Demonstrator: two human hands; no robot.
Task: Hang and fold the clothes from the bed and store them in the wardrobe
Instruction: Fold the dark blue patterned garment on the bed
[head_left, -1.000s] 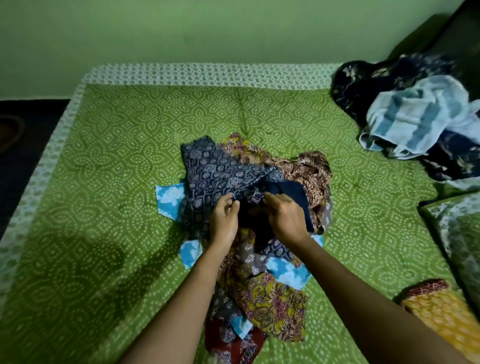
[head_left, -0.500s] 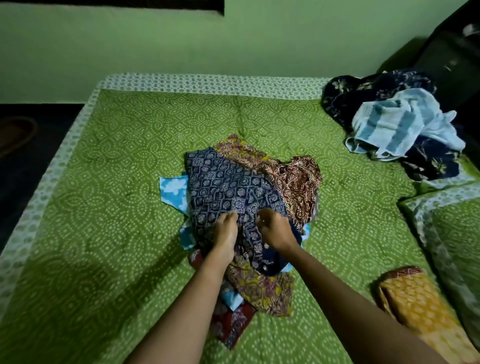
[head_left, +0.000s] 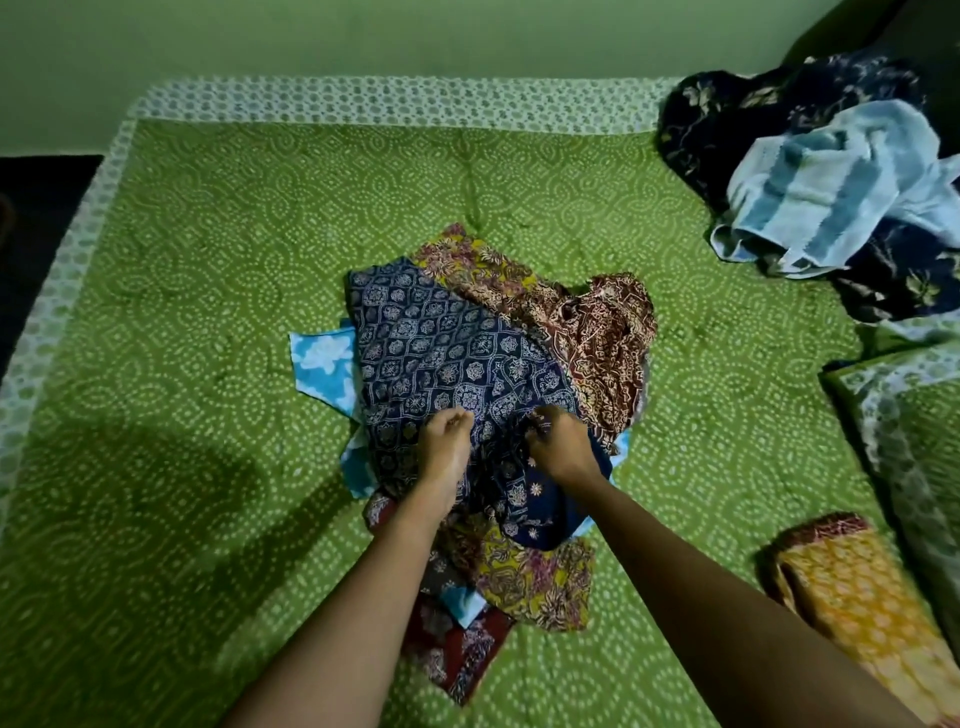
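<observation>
A heap of patterned clothes lies in the middle of the bed. On top is a navy blue printed garment (head_left: 441, 358). My left hand (head_left: 445, 447) and my right hand (head_left: 558, 447) both pinch its near edge, fingers curled into the cloth, a short gap between them. Under it lie a maroon and cream print garment (head_left: 608, 332), a light blue floral cloth (head_left: 322, 364), a mustard floral piece (head_left: 535, 582) and a dark red piece (head_left: 457, 654).
The green dotted bedspread (head_left: 208, 312) covers the bed. A second pile at the far right has a dark floral cloth (head_left: 727, 119) and a blue striped towel (head_left: 821, 182). A folded orange garment (head_left: 857, 592) lies near right, by a pillow (head_left: 914, 426). A green wall stands behind.
Both hands moved nearer to me on the navy garment, which now lies spread flatter over the heap. The dark plain part seen earlier is covered. The camera shifted slightly.
</observation>
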